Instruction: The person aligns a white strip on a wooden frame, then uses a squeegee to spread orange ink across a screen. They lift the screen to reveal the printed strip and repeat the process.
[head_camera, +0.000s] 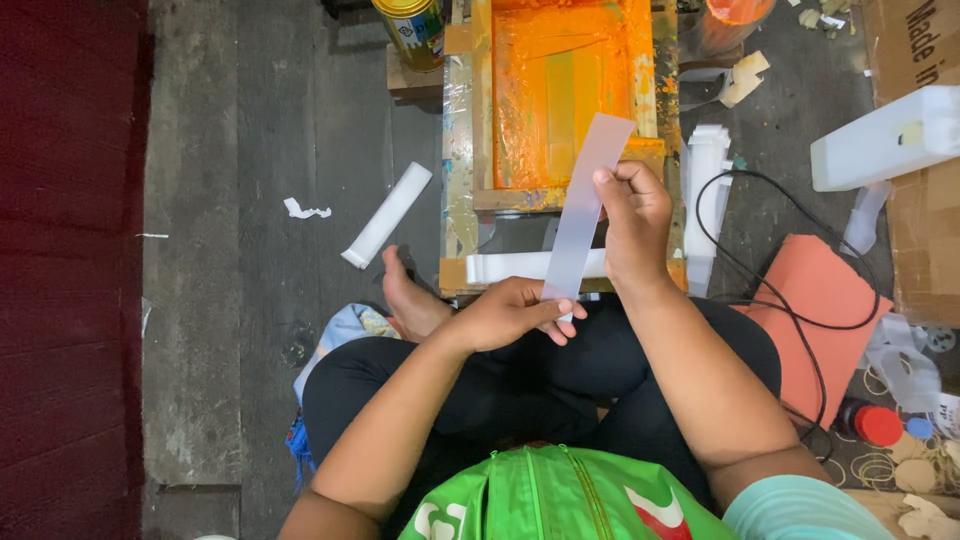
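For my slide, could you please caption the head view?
Both hands, left and right, hold a translucent strip over an orange-inked printing screen.

Strip (585, 205) runs between both sets of fingers: left hand (515, 312) pinches its near end, right hand (632, 222) grips it midway, far end beyond the right fingertips. Printing frame (560, 95) on the floor just beyond the fingers, strip overlapping it. Can (412, 30) far left of frame. Roll (387, 215) well left of the left fingers. Cable (800, 260) and flat pad (815, 300) right of the right hand. Stack of strips (705, 170) just right of the right fingers.
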